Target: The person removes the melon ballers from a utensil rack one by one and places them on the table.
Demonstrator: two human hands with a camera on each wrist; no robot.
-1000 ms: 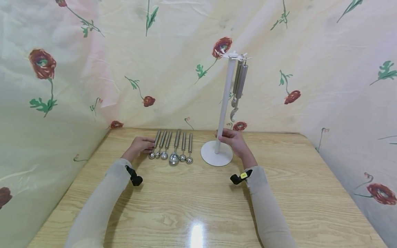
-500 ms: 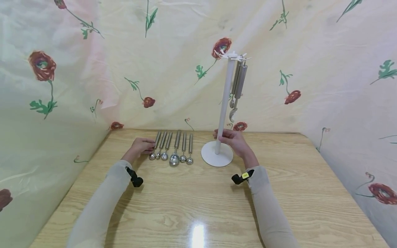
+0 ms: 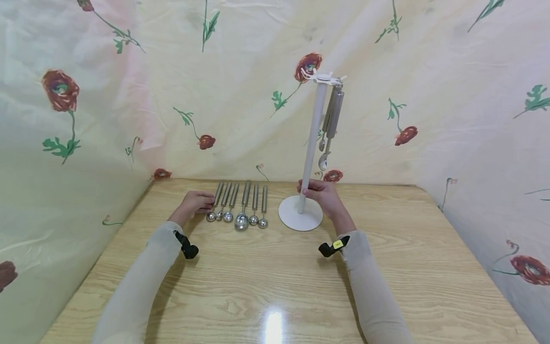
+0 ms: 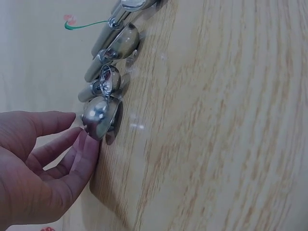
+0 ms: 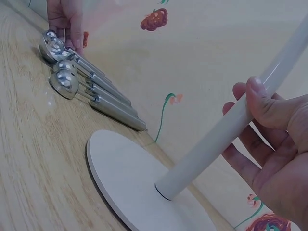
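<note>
My left hand (image 3: 195, 203) is at the leftmost steel scoop (image 3: 211, 216) of a row, thumb and fingertips pinching it around the neck behind its bowl. In the left wrist view that scoop's round bowl (image 4: 100, 118) faces me and partly hides the fingertips. Around the lower post of a white hanging stand (image 3: 310, 143) my right hand (image 3: 326, 198) holds on, thumb in front and fingers behind. The stand's round base (image 5: 120, 173) sits on the table. From its hooked top hang steel utensils (image 3: 336, 114) with long handles, on the right side.
Several other scoops (image 3: 241, 221) lie side by side between the hands, handles toward the back wall. The wooden table (image 3: 240, 277) ends at a flower-printed cloth (image 3: 240, 95), which also rises at both sides.
The stand's hooked top has turned slightly, and the hanging utensils have swung a little. Both hands stay nearly where they were, and the scoops on the table lie as before.
</note>
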